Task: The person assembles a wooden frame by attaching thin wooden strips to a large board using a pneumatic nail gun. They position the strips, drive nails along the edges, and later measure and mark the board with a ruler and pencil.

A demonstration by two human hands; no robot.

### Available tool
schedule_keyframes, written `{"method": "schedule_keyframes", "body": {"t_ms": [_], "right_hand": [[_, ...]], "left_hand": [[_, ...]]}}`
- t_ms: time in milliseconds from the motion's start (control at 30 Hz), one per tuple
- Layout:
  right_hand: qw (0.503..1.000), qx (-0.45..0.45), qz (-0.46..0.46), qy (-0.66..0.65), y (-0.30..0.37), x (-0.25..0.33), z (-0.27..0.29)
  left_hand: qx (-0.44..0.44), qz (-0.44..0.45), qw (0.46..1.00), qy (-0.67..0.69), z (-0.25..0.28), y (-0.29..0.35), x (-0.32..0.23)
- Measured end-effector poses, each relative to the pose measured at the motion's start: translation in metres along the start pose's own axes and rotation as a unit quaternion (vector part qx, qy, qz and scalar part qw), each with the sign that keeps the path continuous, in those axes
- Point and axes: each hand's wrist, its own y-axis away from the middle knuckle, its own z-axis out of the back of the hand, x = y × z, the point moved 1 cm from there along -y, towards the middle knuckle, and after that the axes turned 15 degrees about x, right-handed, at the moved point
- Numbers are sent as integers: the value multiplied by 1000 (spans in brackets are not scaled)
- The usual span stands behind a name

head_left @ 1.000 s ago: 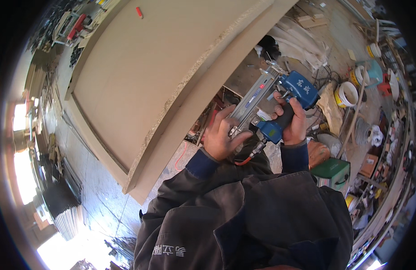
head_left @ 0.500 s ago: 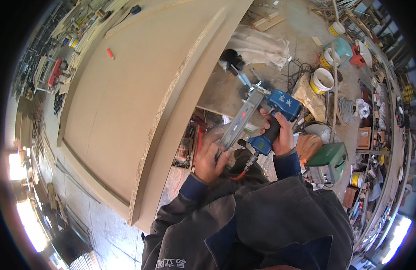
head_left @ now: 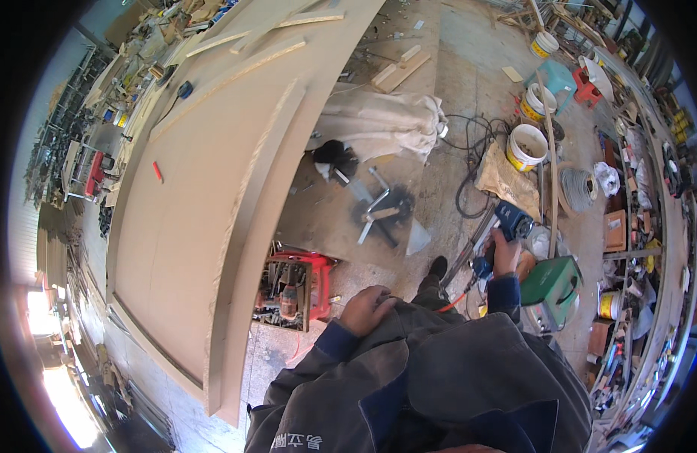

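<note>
Nailer, blue-bodied, with a long silver magazine: you are holding it in your right hand, fingers clamped around its grip, low at your right side and angled down toward the concrete floor. An orange hose is trailing from the base of the grip across your dark jacket. Your left hand is resting on the front of your jacket, fingers loosely curled together and gripping nothing. A green stool is standing just beside the nailer, to your right. A red crate of tools is sitting near your left hand, at the edge of the large brown board that is filling the left of the view. A red marker is lying on that board, well apart from both hands. White buckets and a tan sack are sitting farther out on the floor, beyond the nailer.
</note>
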Motion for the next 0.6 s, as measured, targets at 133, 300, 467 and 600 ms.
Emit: {"method": "schedule_keyframes", "body": {"t_ms": [133, 300, 467, 600], "right_hand": [[999, 3, -43, 6, -39, 0, 47], [999, 7, -33, -12, -91, 37, 97], [998, 49, 3, 27, -138, 103, 127], [988, 63, 128, -66, -130, 222, 110]], "left_hand": [[8, 21, 1000, -5, -17, -84, -31], [24, 0, 998, -51, -39, -176, -81], [58, 5, 996, -73, -42, -253, -117], [88, -21, 993, -80, -38, -307, -130]]}}
